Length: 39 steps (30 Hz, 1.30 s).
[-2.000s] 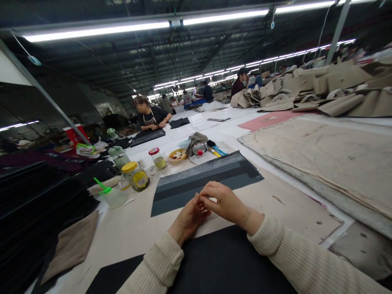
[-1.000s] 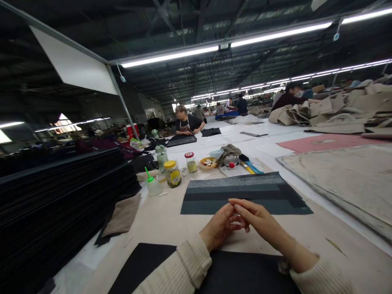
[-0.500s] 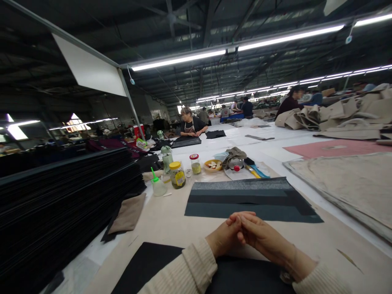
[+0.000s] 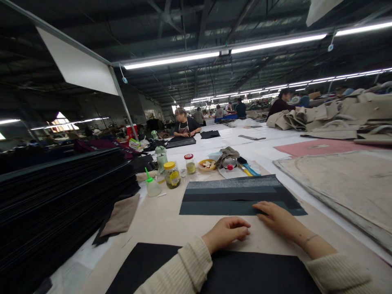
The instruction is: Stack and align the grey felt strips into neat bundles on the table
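One yellow-lidded jar (image 4: 172, 175) and one red-lidded jar (image 4: 190, 164) stand upright beyond the left end of the blue-grey banded panel (image 4: 235, 190), with a green-nozzled squeeze bottle (image 4: 152, 188) just left of them. We note an orange-yellow dish (image 4: 207, 165) and a blue-handled brush (image 4: 252, 169) crowding the panel's far side. A tall stack of black sheets (image 4: 67, 196) walls off the left; a stained beige pad (image 4: 343, 173) lies to the right. Across the table, a co-worker (image 4: 186, 124) bends over black material.

The panel lies flat ahead of our hands. Our right hand (image 4: 280, 220) is palm-down, fingers extended and nearly together, fingertips over the panel's near edge — contact we cannot tell. Our left hand (image 4: 226, 233) is half-curled, a narrow gap between thumb and forefinger, above beige paper (image 4: 159, 228). Its sleeve covers part of the black sheet (image 4: 260, 267) nearest us.
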Motion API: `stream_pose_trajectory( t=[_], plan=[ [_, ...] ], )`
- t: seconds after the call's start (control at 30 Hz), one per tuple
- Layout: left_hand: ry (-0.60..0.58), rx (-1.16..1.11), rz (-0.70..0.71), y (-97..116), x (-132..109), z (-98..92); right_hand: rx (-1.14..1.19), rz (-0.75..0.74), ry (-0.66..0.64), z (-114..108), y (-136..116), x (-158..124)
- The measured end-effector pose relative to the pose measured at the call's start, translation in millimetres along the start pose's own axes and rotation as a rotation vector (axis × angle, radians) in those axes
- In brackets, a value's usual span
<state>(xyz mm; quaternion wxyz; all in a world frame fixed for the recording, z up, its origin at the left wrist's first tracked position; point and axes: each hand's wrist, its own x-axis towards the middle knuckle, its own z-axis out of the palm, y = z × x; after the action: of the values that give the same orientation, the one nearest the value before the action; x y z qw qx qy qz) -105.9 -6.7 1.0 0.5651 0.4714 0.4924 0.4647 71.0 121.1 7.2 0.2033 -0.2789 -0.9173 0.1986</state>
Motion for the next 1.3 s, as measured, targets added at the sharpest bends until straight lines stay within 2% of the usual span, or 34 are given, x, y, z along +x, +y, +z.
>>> stream_pose_trajectory(
  t=[0.07, 0.13, 0.37, 0.5, 0.57, 0.7, 0.8, 0.87, 1.0, 1.13, 1.2, 1.3],
  plan=[
    [0.009, 0.032, 0.000, 1.4, -1.1, 2.2, -0.214, 0.020, -0.057, -1.7, 16.4, -7.7],
    [0.019, 0.052, 0.007, 3.6, -2.1, 3.8, -0.342, 0.021, -0.099, -3.2, 20.1, -13.0],
    [0.027, 0.115, 0.023, 1.9, -1.2, 4.0, -0.495, -0.038, -0.099, -7.7, -6.1, -11.8],
    [0.032, 0.212, 0.039, 1.7, 0.2, 3.8, -0.562, -0.033, -0.100, -6.4, -8.7, -7.8],
    [-0.006, 0.360, 0.063, 8.6, 0.6, 5.7, -0.574, -0.019, -0.093, -4.9, -6.7, -5.3],
    [-0.094, 0.815, 0.129, 33.0, 8.0, 14.1, -0.539, 0.006, -0.057, -6.3, 2.4, -2.5],
    [-0.038, 1.113, 0.292, 44.4, 27.3, 20.6, -0.477, 0.049, -0.038, -11.7, 12.2, -4.7],
    [0.035, 1.264, 0.380, 43.6, 45.7, 23.6, -0.436, 0.088, -0.020, -15.2, 17.6, -7.2],
    [0.133, 1.405, 0.331, 31.0, 78.6, 30.9, -0.369, 0.081, 0.035, -20.1, 22.2, -11.0],
    [0.126, 1.364, 0.305, 26.5, 86.6, 41.8, -0.294, 0.010, 0.114, -27.3, 17.4, -14.1],
    [0.116, 1.305, 0.290, 29.1, 84.3, 44.5, -0.250, -0.043, 0.212, -33.0, 9.1, -16.7],
    [0.123, 1.184, 0.219, 34.6, 83.5, 40.3, -0.187, -0.171, 0.444, -41.2, -8.7, -21.4]
  ],
)
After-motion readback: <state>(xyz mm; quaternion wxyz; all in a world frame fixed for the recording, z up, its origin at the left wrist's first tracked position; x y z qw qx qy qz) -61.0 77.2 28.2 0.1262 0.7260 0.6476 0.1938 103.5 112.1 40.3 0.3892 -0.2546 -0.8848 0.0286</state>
